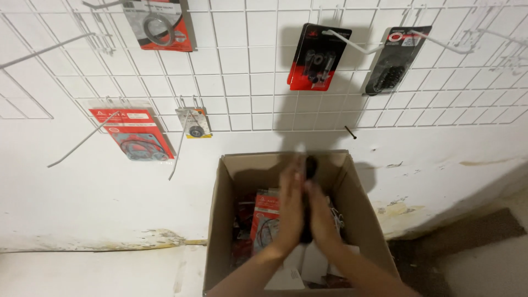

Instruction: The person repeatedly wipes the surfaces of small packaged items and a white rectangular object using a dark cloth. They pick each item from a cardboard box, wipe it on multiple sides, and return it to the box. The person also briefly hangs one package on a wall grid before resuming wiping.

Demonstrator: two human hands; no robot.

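Above an open cardboard box (pixel 357 203) against the wall: left hand (pixel 291 201) and right hand (pixel 322 212) pressed together, clasping a dark package (pixel 311 168) between them, lifted clear of red packets (pixel 267 212) inside; white wire grid (pixel 247 82) overhead.

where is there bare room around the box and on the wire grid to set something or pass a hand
Bare floor lies left of the cardboard box, below the wall. The wire grid is bare between the small packet and the red-black packet. Crowded: inside the box, where the left hand and right hand press a dark item over packets.
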